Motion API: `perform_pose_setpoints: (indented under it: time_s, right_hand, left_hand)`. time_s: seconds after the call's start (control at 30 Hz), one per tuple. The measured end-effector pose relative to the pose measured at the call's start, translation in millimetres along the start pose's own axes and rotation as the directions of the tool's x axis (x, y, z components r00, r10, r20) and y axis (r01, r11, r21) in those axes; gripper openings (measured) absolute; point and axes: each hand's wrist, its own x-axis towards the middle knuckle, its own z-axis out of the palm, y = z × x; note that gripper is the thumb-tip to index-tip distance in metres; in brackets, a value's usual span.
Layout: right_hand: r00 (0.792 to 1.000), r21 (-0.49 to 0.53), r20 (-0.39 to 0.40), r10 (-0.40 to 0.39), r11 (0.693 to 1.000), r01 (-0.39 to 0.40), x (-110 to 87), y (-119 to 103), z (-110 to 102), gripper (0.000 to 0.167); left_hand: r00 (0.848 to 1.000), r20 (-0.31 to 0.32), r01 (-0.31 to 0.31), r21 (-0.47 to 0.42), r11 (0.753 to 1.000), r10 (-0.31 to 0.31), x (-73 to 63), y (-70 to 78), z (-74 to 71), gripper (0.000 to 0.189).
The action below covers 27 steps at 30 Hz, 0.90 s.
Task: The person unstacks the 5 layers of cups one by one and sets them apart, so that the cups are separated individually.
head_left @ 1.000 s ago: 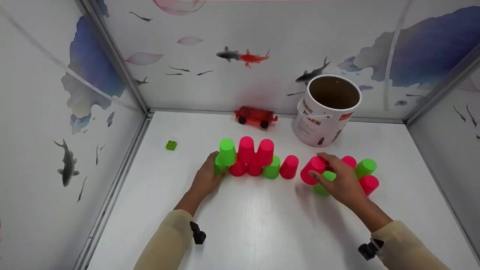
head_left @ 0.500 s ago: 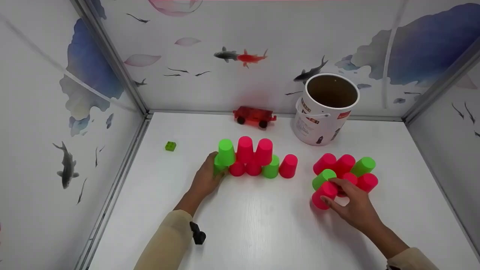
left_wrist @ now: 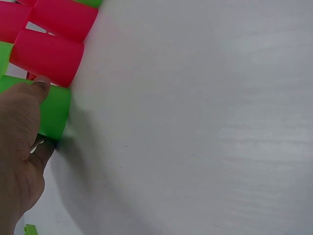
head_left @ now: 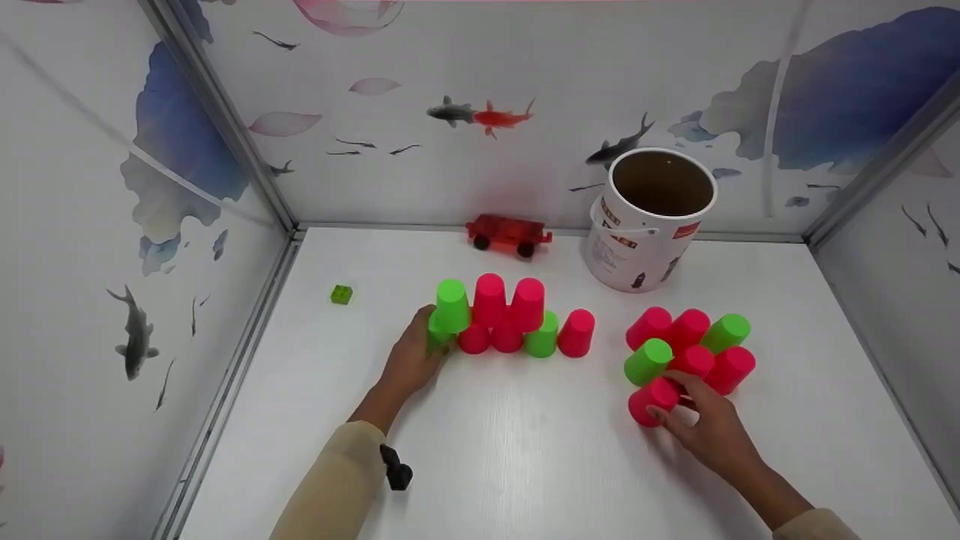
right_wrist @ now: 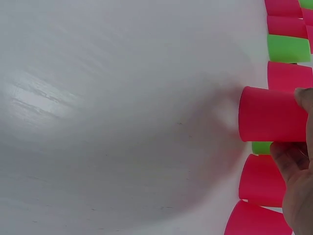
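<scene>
Tabletop (head_left: 487, 465), white, supporting inverted cups in two groups. Left hand (head_left: 416, 354): thumb and fingers curling round a green end cup (left_wrist: 55, 110), which is standing leftmost in the bottom row of five. Following it rightward: two lower pink cups (head_left: 507, 339), a lower green cup (head_left: 541, 334) and an outer pink cup (head_left: 576, 332). Resting above, bridging the joins: an upper green cup (head_left: 452, 306) and two upper pink cups (head_left: 490, 300).

Right hand (head_left: 711, 421): thumb and fingers gripping a held pink cup (head_left: 651, 403) from the side, just beside a near green cup (head_left: 648, 362) (whether its rim is touching the tabletop, one cannot tell). Standing close behind: two far pink cups (head_left: 689, 328), a far green cup (head_left: 727, 331) and two inner pink cups (head_left: 730, 369).

Toward the back wall (head_left: 525, 45), which is displaying painted fish: a red toy wagon (head_left: 510, 231), sitting left of a printed white bucket (head_left: 637, 255), its mouth facing up. Farther left, a small green brick (head_left: 341, 294) is lying apart.
</scene>
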Motion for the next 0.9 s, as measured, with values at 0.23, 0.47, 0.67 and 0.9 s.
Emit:
perform_pose_setpoints:
  time_s: [0.23,0.47,0.67,0.9]
  right_hand:
    - [0.999,-0.019,-0.026,-0.039,0.999,0.038,0.7,-1.4,-1.3,0.078]
    - [0.968,-0.087,-0.152,-0.198,0.979,0.186,11.5,-12.7,-10.9,0.080]
    - [0.946,-0.117,-0.200,-0.254,0.965,0.235,36.7,-33.7,-21.4,0.076]
    - [0.992,-0.073,-0.016,-0.128,0.989,0.127,71.1,-63.8,-23.6,0.077]
  left_hand:
    - [1.000,0.005,-0.003,-0.003,1.000,0.003,-1.1,-0.5,-0.2,0.074]
    - [1.000,0.005,-0.003,-0.005,1.000,0.003,-2.2,1.4,-1.4,0.073]
    - [1.000,0.012,0.029,-0.015,0.999,-0.029,-2.8,2.3,-1.9,0.076]
    - [1.000,0.003,0.004,0.001,1.000,-0.004,-1.1,0.8,-0.5,0.076]
